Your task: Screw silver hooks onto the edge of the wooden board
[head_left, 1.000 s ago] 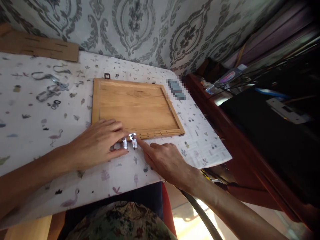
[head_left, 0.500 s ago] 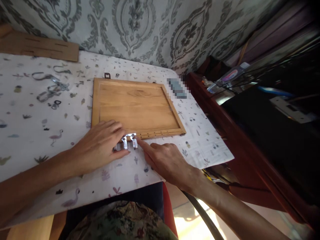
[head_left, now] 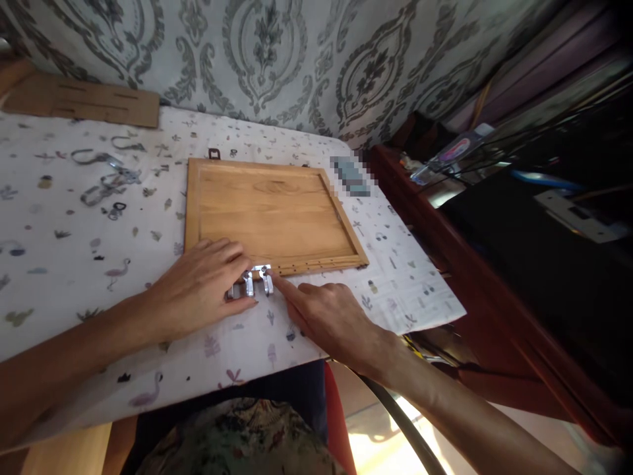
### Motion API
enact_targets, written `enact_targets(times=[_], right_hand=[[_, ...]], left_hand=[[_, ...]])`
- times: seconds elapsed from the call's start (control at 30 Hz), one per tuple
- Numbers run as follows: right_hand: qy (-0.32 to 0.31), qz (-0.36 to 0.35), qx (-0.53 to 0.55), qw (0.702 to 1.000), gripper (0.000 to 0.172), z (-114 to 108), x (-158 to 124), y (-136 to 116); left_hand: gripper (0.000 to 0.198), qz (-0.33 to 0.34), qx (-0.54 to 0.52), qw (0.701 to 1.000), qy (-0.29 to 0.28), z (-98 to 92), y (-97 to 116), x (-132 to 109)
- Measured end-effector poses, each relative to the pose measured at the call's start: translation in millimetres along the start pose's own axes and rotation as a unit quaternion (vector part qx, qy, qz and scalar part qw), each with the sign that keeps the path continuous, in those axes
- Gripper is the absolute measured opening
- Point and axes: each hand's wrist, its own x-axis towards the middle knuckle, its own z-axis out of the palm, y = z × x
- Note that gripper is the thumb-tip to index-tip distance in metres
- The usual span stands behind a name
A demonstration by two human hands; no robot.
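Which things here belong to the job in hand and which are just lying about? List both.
In the job, it seems:
metal piece, at the near edge, in the left hand, the right hand pointing at it
panel

Lying about, apparently:
cardboard
bottle
loose metal parts, though they may belong too
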Motion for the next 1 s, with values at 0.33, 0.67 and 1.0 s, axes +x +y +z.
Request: enact_targets(times=[0.33, 0.67, 1.0], right_hand=[[-0.06, 0.026, 0.01, 0.998, 0.072, -14, 5, -4], [-0.082, 0.031, 0.011, 0.996, 0.065, -19, 7, -4], [0.013, -0.002, 0.0, 1.0, 0.067, 6, 6, 5]], left_hand=[[0.04, -0.033, -0.109, 0.993, -0.016, -27.6, -13, -3], [0.032, -0.162, -0.149, 0.959, 0.177, -66.8, -74, -6], [0.035, -0.228, -0.08, 0.932, 0.27, -72.4, -150, -19]])
